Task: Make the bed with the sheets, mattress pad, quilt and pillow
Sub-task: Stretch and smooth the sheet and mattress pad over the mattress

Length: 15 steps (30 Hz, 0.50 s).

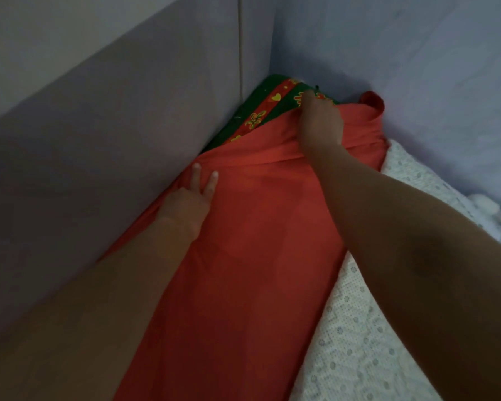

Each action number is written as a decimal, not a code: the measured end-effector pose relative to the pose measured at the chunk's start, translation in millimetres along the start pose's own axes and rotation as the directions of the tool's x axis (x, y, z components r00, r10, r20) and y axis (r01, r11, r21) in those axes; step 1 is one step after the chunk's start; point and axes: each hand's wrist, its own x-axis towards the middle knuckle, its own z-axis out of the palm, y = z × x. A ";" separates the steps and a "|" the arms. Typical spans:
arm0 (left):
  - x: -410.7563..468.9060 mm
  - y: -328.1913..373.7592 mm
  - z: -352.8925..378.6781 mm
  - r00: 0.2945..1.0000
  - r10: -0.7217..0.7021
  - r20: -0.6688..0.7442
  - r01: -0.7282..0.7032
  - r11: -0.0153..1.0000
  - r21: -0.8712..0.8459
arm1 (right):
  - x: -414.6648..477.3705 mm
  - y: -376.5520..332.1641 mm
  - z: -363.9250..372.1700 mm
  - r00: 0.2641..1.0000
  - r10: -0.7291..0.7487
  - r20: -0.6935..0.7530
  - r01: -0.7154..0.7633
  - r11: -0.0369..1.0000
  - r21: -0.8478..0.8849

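A plain red sheet [243, 241] lies along the left side of the bed, reaching into the far corner. Under it, a green cloth with a red patterned band [261, 111] shows at the corner. My left hand [190, 198] rests flat on the red sheet near the left wall, fingers straight and spread. My right hand [318, 123] grips the far edge of the red sheet at the corner, fingers curled over the fold. A white patterned cover [359, 328] lies on the right part of the bed.
Two grey-violet walls [113, 111] meet at the far corner and close in the bed on the left and at the back. A thin cable or pipe [240, 47] runs down the left wall near the corner. White crumpled cloth [492, 209] lies at the right edge.
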 end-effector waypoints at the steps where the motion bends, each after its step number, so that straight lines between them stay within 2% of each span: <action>1: -0.2 -0.4 -0.2 1.000 0.004 -0.003 -0.004 1.000 0.001 | 8.9 -5.6 -1.6 0.999 0.007 -0.032 -0.006 1.000 0.022; 7: -1.3 2.2 0.5 0.999 -0.010 -0.030 0.011 1.000 0.017 | 71.4 -36.4 8.5 0.994 -0.021 -0.110 0.039 0.985 0.168; 10: 3.8 2.4 1.4 1.000 0.000 -0.013 0.000 1.000 -0.019 | 67.1 -30.8 34.4 0.986 -0.149 0.068 0.116 0.927 0.357; 12: 6.1 1.1 0.7 1.000 0.007 -0.003 -0.007 0.999 -0.033 | 67.3 -29.6 43.4 0.963 -0.198 0.183 0.096 0.887 0.451; 15: 5.8 0.4 -0.1 1.000 0.011 -0.002 -0.011 0.999 -0.042 | 80.6 -29.6 41.2 0.983 -0.135 0.121 0.073 0.908 0.412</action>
